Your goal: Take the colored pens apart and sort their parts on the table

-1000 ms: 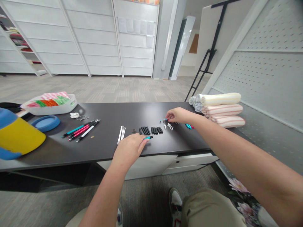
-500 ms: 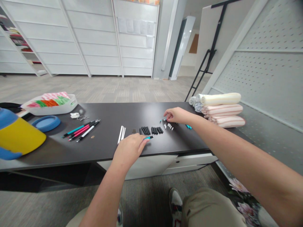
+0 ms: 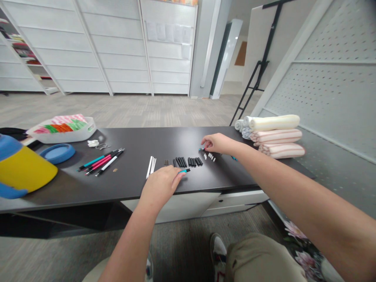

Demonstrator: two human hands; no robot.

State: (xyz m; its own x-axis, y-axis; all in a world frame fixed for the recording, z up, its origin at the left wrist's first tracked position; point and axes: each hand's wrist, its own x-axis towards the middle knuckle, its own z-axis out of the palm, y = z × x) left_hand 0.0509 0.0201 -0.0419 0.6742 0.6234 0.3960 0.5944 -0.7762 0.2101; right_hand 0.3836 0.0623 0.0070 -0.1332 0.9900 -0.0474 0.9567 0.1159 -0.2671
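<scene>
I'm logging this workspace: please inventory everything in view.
Basket: one, white, far left
Bulky object: one, blue and yellow, left edge
Dish: one, blue, left
Pens: several, teal, red, white, left
Crumpled piece: one, white, behind pens
Rods: several, white, centre
Bits: several, brownish, centre
Tubes: two groups, black, centre
Tiny pieces: several, white, right of tubes
Small parts: uncounted, teal, right
Rolled towels: several, cream, pink, bluish, right end
Table: one, black, centre
Cabinets: several, white, background
Stand: one, black, rear
Perforated panel: one, grey, right
Flowers: two, pink, lower right
Pen part: one, teal and black, front centre
Trousers: one pair, beige, below
Shoes: two, whitish, floor
Left hand: one, pinching pen part
Right hand: one, near tiny pieces
</scene>
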